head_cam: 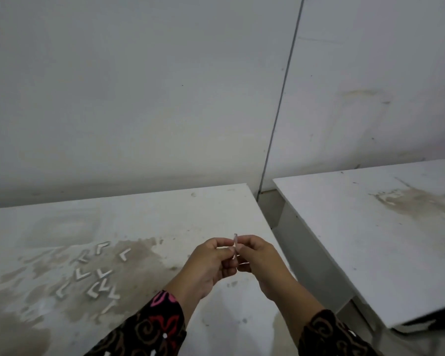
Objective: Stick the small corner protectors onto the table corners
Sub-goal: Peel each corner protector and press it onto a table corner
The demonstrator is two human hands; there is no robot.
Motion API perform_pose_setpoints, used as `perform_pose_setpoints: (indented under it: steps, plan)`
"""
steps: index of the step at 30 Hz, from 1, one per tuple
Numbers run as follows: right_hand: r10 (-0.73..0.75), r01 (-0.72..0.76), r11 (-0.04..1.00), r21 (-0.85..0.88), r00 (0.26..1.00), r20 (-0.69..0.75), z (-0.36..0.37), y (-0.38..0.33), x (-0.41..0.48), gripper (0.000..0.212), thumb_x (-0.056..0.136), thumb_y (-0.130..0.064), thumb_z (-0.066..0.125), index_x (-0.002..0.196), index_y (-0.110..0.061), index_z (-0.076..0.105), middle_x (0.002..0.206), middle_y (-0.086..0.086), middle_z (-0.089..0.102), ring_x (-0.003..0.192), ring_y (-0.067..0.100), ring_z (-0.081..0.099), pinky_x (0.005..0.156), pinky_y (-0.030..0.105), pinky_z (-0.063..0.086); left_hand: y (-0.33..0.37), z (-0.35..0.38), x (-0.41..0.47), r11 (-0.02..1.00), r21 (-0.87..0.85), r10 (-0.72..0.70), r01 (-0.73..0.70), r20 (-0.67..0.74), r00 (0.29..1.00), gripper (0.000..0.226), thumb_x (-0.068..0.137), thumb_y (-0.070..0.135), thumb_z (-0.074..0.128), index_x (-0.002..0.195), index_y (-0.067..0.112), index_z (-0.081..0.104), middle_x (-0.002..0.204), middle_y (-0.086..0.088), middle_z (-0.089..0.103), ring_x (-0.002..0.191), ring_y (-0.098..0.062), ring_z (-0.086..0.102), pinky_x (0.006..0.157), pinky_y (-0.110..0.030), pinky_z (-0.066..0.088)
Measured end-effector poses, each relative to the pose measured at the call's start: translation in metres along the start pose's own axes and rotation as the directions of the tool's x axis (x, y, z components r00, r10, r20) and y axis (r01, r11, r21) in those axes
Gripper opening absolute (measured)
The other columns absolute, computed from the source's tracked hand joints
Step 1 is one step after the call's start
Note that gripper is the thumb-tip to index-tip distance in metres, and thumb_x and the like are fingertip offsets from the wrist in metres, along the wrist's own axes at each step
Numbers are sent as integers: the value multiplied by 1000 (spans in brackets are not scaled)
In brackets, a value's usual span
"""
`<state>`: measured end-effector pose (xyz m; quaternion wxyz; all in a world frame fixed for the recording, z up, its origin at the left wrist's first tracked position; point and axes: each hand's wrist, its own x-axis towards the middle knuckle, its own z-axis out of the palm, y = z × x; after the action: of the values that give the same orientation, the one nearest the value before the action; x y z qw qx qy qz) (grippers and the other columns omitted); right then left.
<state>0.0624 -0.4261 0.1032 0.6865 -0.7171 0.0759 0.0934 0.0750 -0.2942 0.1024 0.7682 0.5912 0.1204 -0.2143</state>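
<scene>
From the head camera, both hands are raised together above the near right part of a white, brown-stained table top (180, 211). The left hand (208, 265) and the right hand (261, 260) meet fingertip to fingertip. Between them they pinch one small pale plastic corner protector (235, 244), which shows edge-on as a thin upright strip. Its upper end sticks out just above the thumbs. Both thumbs and forefingers press on it from opposite sides, and the other fingers of each hand are curled in under it. The blur hides whether any backing paper is on the piece.

Well to the left of the left hand, and a little nearer the person, a scatter of loose white L-shaped corner protectors (95, 276) lies flat on the table. They rest on a broad brownish stain (139, 253) that reaches almost to the left wrist. They point in different directions, some touching and some apart.

Behind each wrist is a dark sleeve with brown swirls; the left sleeve (149, 327) also carries pink and red marks, and the right sleeve (329, 335) shows at the lower edge.

To the right of the right hand, across a narrow gap, stands a second white table (357, 227) with its own brown smear. Beyond the hands, a pale grey wall (139, 98) rises behind both tables, crossed by a thin dark vertical joint (283, 98).
</scene>
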Motion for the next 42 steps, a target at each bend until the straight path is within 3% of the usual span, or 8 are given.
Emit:
perform_pose_setpoints:
  steps: [7,11,15,20,26,31,39,42]
  plan:
    - [1,0,1000,22,998,-67,-72,-2,33,21,88,-7,61,105,-19,59,87,5,61,78,16,62,65,25,50,-2,70,33,998,50,42,-36,-108,993,18,91,2,52,105,8,61,87,-11,71,65,-21,62,61,-32,50]
    - [8,-1,997,72,994,-107,-85,0,52,21,89,-3,57,104,-18,57,88,9,61,73,18,62,64,28,55,7,80,53,973,221,95,-60,-152,984,18,91,11,54,107,17,60,100,-9,66,77,-20,63,69,-31,53]
    - [7,9,993,122,992,-124,-84,-2,78,17,89,-2,58,100,-16,58,84,11,62,69,19,62,62,28,54,20,79,79,904,413,187,-107,-159,969,12,92,13,56,100,20,62,96,-4,65,82,-17,63,71,-26,54]
    - [9,11,991,130,989,-150,-84,-9,113,13,87,-2,60,97,-11,59,87,10,65,72,19,63,68,30,56,39,75,117,892,431,229,-135,-173,958,12,90,8,59,96,18,63,94,-6,66,78,-17,61,68,-26,51]
    - [-2,-4,1000,-30,984,-176,-84,-17,177,17,90,-8,59,105,-16,58,87,9,65,75,20,64,69,29,57,61,67,181,896,418,237,-147,-170,957,11,90,9,59,96,18,62,92,-5,66,78,-16,61,69,-26,51]
    - [35,-67,987,-143,975,-218,-80,-1,220,18,91,-12,59,107,-21,56,87,4,64,78,17,61,66,25,53,56,61,226,893,444,181,-68,-217,959,10,91,11,59,98,17,60,91,-4,65,78,-16,60,67,-23,50]
    - [44,-109,946,-307,976,-213,-89,33,307,10,88,-16,63,93,-23,58,83,-6,62,80,13,60,73,26,52,45,49,315,861,505,112,57,-298,948,6,86,13,66,89,17,62,83,-3,66,74,-15,60,75,-31,51]
    - [13,-89,921,-380,980,-198,-92,46,342,10,90,-17,61,99,-21,61,84,-8,61,80,9,58,63,13,42,41,45,355,836,544,128,75,-326,937,6,83,15,68,85,19,63,88,-2,67,80,-16,61,75,-29,49]
